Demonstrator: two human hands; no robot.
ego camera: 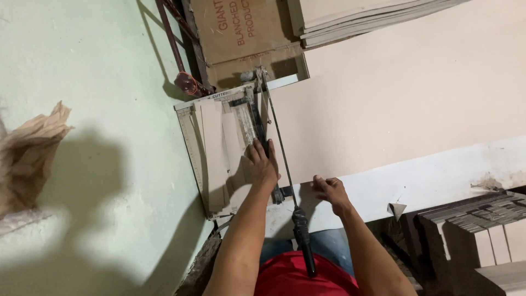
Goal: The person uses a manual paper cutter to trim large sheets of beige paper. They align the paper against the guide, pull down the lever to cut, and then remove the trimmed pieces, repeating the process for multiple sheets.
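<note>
A paper cutter [193, 145] with a ruled white base sits at the table's near edge. My left hand [260, 163] presses flat on the tan sheet beside the cutter's clamp bar [247, 118]. The long blade arm [278, 143] runs toward me and ends in a black handle [303, 237] that hangs free near my red shirt. My right hand [330, 189] pinches the near edge of a large beige sheet [405, 93] that spreads to the right of the blade. Cut tan strips [215, 148] lie on the cutter base to the left.
A brown cardboard box [241, 30] and a stack of beige sheets [356, 16] stand at the far end. Bundles of cut strips [482, 219] sit low on the right. Crumpled brown paper [27, 153] lies on the pale green floor at the left.
</note>
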